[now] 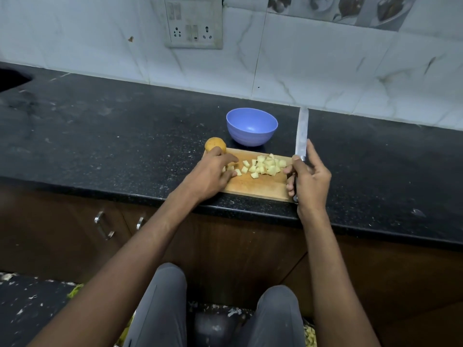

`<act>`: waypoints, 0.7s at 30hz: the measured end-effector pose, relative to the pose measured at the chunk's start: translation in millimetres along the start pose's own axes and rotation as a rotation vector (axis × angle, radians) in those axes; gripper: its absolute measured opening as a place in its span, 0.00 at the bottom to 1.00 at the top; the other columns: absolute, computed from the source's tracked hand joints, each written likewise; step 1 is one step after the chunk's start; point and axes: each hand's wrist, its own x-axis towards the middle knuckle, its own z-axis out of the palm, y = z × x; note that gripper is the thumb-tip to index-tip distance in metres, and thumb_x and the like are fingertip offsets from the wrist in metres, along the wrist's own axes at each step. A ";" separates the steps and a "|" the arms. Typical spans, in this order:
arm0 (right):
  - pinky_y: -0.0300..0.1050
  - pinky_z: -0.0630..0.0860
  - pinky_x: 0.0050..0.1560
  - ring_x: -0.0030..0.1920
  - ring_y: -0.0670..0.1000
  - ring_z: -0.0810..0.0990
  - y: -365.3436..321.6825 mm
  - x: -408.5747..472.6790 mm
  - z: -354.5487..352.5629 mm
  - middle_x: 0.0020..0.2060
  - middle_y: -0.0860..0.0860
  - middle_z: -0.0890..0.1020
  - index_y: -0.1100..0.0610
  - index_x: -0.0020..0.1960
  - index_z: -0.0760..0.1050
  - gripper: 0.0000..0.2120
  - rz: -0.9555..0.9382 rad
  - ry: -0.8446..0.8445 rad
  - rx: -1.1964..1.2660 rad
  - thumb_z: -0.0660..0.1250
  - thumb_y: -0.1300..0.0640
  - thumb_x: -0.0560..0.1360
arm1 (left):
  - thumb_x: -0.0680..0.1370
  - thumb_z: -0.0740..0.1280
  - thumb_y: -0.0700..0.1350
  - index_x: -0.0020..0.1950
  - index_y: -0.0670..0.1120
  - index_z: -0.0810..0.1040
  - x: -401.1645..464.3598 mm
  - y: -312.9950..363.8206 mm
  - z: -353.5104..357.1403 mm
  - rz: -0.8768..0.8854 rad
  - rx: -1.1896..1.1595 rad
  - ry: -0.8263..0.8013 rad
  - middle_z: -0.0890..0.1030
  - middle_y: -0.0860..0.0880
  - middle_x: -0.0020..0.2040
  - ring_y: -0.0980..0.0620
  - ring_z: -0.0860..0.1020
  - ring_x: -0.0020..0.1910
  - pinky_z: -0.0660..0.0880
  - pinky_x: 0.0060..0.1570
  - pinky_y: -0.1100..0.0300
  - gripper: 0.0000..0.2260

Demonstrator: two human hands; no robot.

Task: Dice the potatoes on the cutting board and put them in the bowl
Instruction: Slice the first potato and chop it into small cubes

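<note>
fingers of the right hand (309, 180) clamp the knife (301, 131), blade raised; left hand (213, 172) fingers rest loosely spread among potato cubes (265, 165) on the cutting board (260, 187). gathering seems next, into the empty bowl (251, 126); a whole potato (215, 145) waits.

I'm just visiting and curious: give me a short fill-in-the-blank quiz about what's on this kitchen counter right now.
1. The right hand holds a ____ with its blade pointing away from the person.
2. The bowl behind the cutting board is ____ in colour.
3. The diced potato pieces lie on the ____.
4. The whole potato sits by the left hand, at the board's far ____ corner.

Missing words: knife; blue; cutting board; left
</note>
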 end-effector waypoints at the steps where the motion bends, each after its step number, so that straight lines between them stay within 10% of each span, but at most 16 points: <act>1: 0.39 0.65 0.20 0.24 0.47 0.71 1.1 0.0 -1.0 0.34 0.53 0.81 0.47 0.80 0.67 0.26 0.006 0.000 0.022 0.65 0.60 0.84 | 0.80 0.70 0.46 0.65 0.45 0.81 2.1 2.2 0.9 -0.010 0.021 -0.002 0.72 0.50 0.53 0.50 0.72 0.52 0.73 0.54 0.53 0.14; 21: 0.40 0.69 0.21 0.25 0.47 0.73 5.5 -1.3 -2.5 0.34 0.54 0.81 0.47 0.81 0.63 0.26 -0.012 -0.087 -0.021 0.63 0.59 0.85 | 0.72 0.75 0.43 0.43 0.45 0.86 25.7 23.7 -9.3 -0.183 -0.147 0.037 0.83 0.51 0.38 0.55 0.81 0.39 0.80 0.41 0.60 0.03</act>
